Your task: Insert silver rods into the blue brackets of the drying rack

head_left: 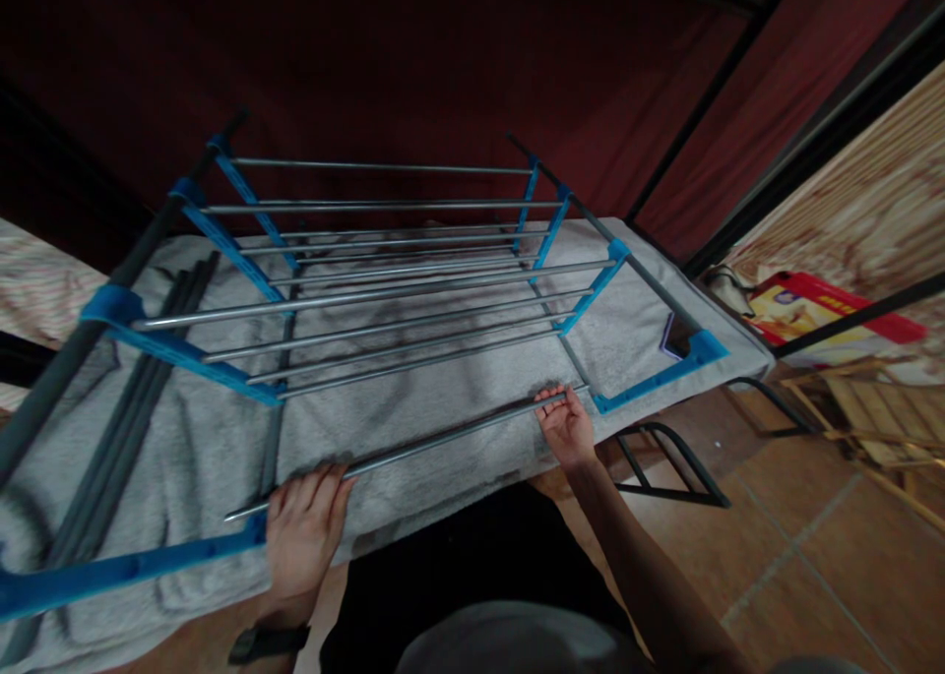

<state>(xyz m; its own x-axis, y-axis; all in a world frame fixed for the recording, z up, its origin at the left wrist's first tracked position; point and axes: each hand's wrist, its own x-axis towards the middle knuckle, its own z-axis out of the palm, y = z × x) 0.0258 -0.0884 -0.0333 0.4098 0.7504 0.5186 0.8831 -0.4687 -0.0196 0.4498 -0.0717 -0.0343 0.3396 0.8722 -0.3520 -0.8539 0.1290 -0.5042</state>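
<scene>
A thin grey metal rod (pixel 443 439) spans the space in front of me between two blue plastic brackets. Near its left end my left hand (pixel 306 526) is wrapped round it, close to the left bracket (pixel 140 568). Toward its right end, the fingers of my right hand (pixel 567 426) curl round the rod from below, beside the right bracket (pixel 661 374). Beyond them stands the partly built rack (pixel 399 295), with several rods fixed across blue side pieces on dark grey poles. I cannot tell whether the held rod touches either bracket.
A light grey fleece cover (pixel 443 497) lies under the rack. Loose dark grey tubes (pixel 133 428) rest at the left. Dark red curtains (pixel 369 64) hang behind. On the right are a red and yellow box (pixel 827 310), a wooden frame (pixel 886 418) and a black metal frame (pixel 675 467).
</scene>
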